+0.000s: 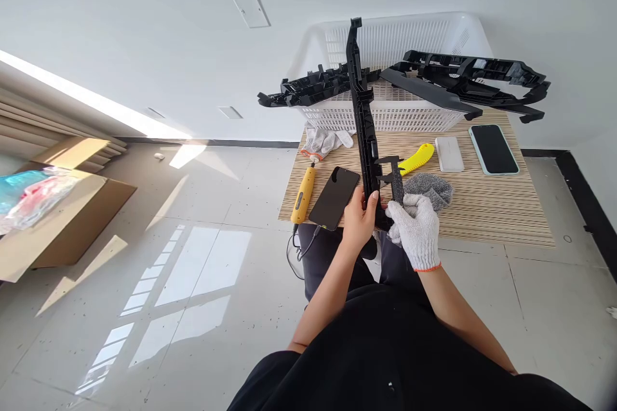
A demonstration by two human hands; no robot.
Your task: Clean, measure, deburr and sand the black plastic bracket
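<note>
Standing from the head view, the long black plastic trim bar [362,115] rises away from both hands over the striped mat tabletop [482,205] toward the white plastic basket [400,45]. The bare left hand [359,218] is closed round its lower end; the gloved right hand [417,231], beside it, clasps a dark caliper [396,178] against the bar.

A long, narrow black plastic moulded bracket [362,122], ribbed and notched along its length, stands nearly upright with its lower end at the near edge of the striped tabletop and its top end rising in front of a white basket. A dark slide caliper [395,180] lies just beside its right edge near the bottom, its jaws reaching toward the bracket.
</note>
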